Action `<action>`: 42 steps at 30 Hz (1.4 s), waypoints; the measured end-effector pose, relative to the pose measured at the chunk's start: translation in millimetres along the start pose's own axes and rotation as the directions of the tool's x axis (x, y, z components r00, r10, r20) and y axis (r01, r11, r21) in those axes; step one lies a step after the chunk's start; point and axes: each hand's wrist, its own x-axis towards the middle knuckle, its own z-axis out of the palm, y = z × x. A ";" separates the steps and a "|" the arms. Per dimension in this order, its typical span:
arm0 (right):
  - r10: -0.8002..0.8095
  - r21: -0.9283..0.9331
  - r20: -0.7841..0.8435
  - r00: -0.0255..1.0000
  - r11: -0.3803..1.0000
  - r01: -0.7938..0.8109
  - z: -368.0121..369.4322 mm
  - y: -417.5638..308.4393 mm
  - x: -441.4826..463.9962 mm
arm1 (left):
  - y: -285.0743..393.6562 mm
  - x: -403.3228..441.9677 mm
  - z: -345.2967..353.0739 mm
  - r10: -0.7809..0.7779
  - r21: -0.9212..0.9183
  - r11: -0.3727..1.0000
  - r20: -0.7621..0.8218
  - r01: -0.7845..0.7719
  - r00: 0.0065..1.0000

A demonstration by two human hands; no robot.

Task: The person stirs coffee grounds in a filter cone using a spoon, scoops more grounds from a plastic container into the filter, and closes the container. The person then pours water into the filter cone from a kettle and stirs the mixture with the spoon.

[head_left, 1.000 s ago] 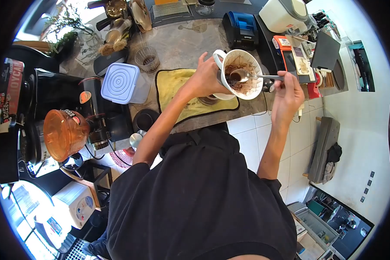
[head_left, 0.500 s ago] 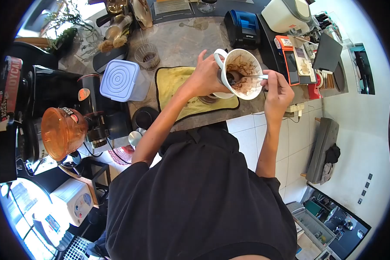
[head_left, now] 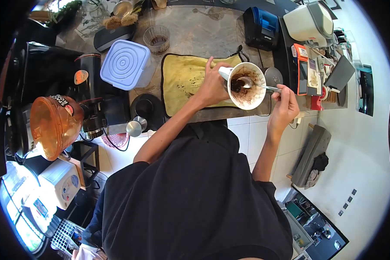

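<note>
One spoon (head_left: 247,82) (room beside) across cup rim (head_left: 249,106)

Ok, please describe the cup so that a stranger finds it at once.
On the counter, find the yellow cloth. Near its right end, the left hand holds the cup. Unlike the clear glass, it is white and has a spoon inside.

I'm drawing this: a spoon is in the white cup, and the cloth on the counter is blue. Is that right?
Not quite: the cloth on the counter is yellow, as the head view shows. The spoon is in the white cup.
</note>
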 end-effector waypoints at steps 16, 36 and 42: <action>0.009 -0.210 0.057 0.998 0.978 0.004 12.9 4.7 -9.4 | -14.2 -9.7 13.2 0.015 -0.029 0.999 -0.134 -0.019 0.991; -0.256 -0.299 0.544 0.799 0.831 0.469 23.1 -10.2 16.4 | -12.4 -6.2 17.7 -0.156 -0.335 0.934 -0.062 0.127 0.986; -0.335 -0.276 0.579 0.743 0.778 0.565 18.7 -13.5 18.4 | -1.2 -0.9 7.9 -0.229 -0.514 0.825 0.071 0.232 0.971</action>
